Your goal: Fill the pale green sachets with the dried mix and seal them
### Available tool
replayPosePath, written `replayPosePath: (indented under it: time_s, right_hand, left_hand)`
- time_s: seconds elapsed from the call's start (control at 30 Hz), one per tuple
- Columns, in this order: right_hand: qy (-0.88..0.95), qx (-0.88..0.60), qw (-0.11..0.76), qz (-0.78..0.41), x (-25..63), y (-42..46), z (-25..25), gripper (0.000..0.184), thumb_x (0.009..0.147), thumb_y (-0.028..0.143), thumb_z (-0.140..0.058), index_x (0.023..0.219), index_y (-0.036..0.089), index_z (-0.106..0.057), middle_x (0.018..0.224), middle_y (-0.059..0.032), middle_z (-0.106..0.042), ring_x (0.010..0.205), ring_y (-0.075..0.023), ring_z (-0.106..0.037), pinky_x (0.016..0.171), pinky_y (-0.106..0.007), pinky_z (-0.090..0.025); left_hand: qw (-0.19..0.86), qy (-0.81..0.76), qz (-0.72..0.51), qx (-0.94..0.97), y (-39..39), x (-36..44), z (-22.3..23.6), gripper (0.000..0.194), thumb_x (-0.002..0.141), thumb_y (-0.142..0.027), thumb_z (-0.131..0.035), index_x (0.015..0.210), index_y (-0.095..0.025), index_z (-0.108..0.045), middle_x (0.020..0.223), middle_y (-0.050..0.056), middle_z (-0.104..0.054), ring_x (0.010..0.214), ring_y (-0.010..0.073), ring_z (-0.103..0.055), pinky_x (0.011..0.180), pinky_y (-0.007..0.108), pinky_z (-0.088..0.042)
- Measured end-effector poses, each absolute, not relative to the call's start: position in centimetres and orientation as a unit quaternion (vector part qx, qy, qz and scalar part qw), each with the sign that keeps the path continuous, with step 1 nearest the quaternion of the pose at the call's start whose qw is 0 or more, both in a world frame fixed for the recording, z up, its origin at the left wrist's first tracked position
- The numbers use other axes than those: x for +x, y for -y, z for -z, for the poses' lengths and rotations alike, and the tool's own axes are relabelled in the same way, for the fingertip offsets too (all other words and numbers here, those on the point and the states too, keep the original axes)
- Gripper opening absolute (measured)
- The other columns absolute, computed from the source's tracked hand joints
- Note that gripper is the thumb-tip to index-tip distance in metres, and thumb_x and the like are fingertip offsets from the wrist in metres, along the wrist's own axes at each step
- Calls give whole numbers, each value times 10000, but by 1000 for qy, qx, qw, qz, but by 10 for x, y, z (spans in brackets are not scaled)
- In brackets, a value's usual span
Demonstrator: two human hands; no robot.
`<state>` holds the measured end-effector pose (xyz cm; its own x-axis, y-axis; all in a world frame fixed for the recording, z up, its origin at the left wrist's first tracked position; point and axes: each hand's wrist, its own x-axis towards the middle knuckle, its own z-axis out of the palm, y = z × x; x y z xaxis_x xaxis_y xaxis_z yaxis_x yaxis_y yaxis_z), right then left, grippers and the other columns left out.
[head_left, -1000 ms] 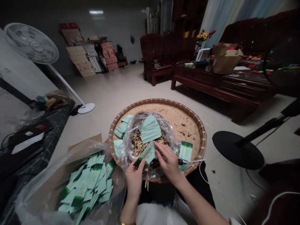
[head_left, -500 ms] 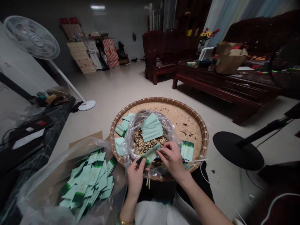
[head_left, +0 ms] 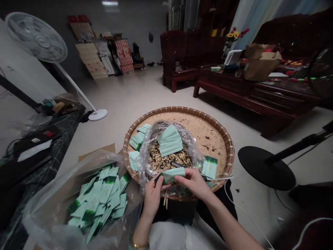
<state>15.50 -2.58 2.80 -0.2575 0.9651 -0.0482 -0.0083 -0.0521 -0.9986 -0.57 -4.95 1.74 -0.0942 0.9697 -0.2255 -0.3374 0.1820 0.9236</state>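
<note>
The mint-green paper sachet [head_left: 170, 176] is in your two hands, held roughly level above the near edge of the round woven bamboo tray [head_left: 188, 113].

You are sitting in a tiled room. Ahead and to the right stands a dark carved wooden table [head_left: 223, 83] with a cardboard box [head_left: 260, 62] on it, and a white pedestal fan [head_left: 36, 36] stands to the left. A black round stand base [head_left: 265, 168] sits on the floor right of the tray, just beyond its rim.

On your left, a large clear plastic bag [head_left: 52, 198] holds a loose pile of green-ended sachets [head_left: 99, 198]. The tray bears a second clear plastic bag [head_left: 149, 146], open around a heap of dried, crumbled plant material [head_left: 169, 158], with a fanned stack of sachets [head_left: 170, 140] lying on its upper side. More sachets [head_left: 136, 140] lie at the tray's left, and a single one [head_left: 209, 167] lies at its right.

Your left hand [head_left: 153, 198] has its fingers closed in a narrow pinch on the sachet's dark-green end. Your right hand [head_left: 194, 184] grips the opposite end, its fingers also narrow. A gold bracelet [head_left: 139, 243] circles your left wrist.
</note>
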Motion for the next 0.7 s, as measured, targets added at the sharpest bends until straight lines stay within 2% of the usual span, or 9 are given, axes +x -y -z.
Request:
replayPosePath:
  time_s: [0.07,0.17,0.3,0.37,0.43,0.53,0.6,0.7]
  right_hand:
    - [525,-403,399,-635,156,26,-29,303,701,438,-705,810,157,-722,726,-25,-691,635,-146,-591,640,-276,-496]
    - [477,-374,373,-702,156,27,-31,416,701,536,-679,837,146,-722,736,-43,-692,586,-128,-584,593,-265,-512]
    - [447,-352,369,-735,159,28,-28,485,737,596,-616,862,137,-714,738,-62,-675,605,-138,-592,546,-252,-515]
    - [468,-365,367,-716,162,26,-24,488,764,606,-576,841,142,-704,737,-58,-664,624,-146,-586,560,-264,-515]
    - [516,-412,371,-653,165,23,-20,480,788,606,-541,764,149,-685,702,-40,-648,614,-145,-561,587,-277,-504]
    - [593,-457,373,-548,166,18,-17,434,840,551,-496,715,165,-649,695,-22,-639,666,-160,-553,661,-294,-481]
    - [630,-451,359,-519,162,17,-18,401,877,498,-452,722,173,-628,721,-21,-636,704,-168,-549,694,-300,-462]
    - [660,-462,329,-492,157,18,-24,382,891,447,-422,662,177,-565,684,-11,-597,653,-157,-508,646,-283,-422]
  left_hand:
    - [602,-481,-555,314,50,-7,-19,462,685,-454,-718,1034,-151,-704,1033,116,-714,926,271,-676,743,384,-580]
    - [618,-475,-543,313,51,-8,-17,516,699,-483,-704,1088,-144,-678,1017,125,-719,948,277,-670,769,377,-564]
    - [612,-485,-517,350,48,-13,-14,546,779,-541,-596,1126,-123,-654,991,137,-723,991,291,-655,832,411,-533]
    - [519,-526,-531,414,45,-17,-14,489,826,-508,-550,1146,-150,-645,1067,132,-704,1066,281,-621,909,417,-493]
    - [350,-561,-550,510,44,-20,-18,456,836,-420,-577,1235,-199,-582,1192,121,-651,1136,269,-575,968,425,-450]
    - [132,-516,-465,707,44,-20,-23,546,752,-294,-697,1273,-228,-546,1298,117,-580,1212,306,-488,1025,490,-376]
    - [76,-484,-377,786,43,-17,-23,593,772,-228,-664,1334,-239,-477,1332,112,-552,1210,324,-470,1000,525,-383]
    - [67,-454,-343,820,40,-12,-18,605,810,-93,-545,1382,-223,-401,1318,119,-556,1182,292,-486,968,496,-426]
